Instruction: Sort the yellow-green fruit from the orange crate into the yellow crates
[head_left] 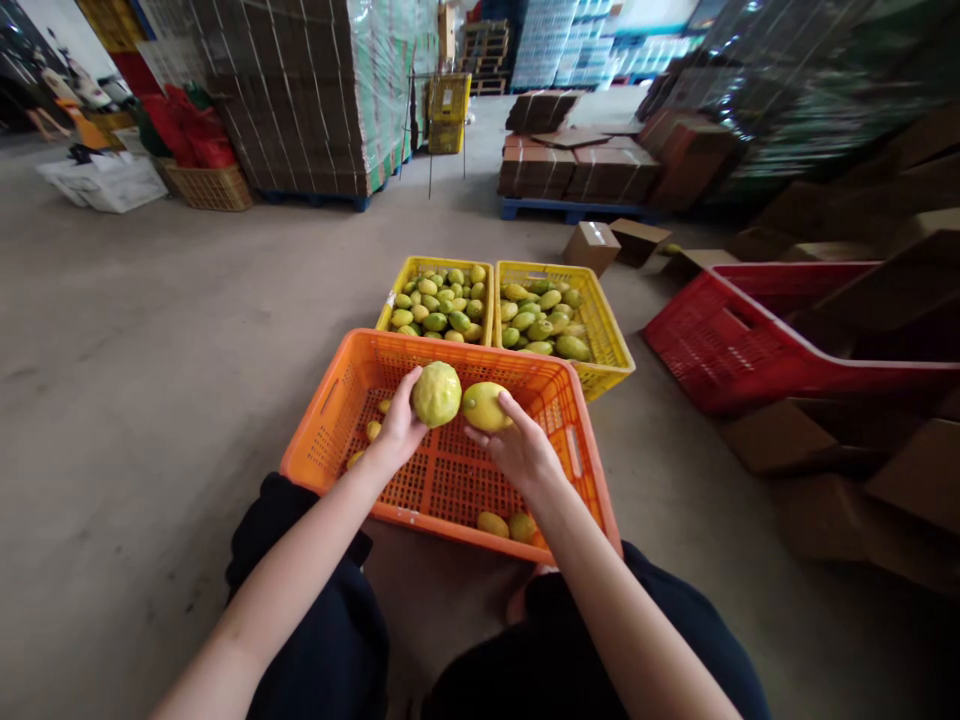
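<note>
At frame centre, above the orange crate [457, 470], left hand [401, 425] and right hand [517, 450] each cup a firm, light-looking fruit, the pale fruit [436, 393] and the yellow fruit [485, 406], round its middle.

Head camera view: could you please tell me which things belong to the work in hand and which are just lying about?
In hand: left hand, pale fruit; right hand, yellow fruit; orange crate; two yellow crates.
Lying about: red crate, cardboard boxes, wrapped pallets.
</note>
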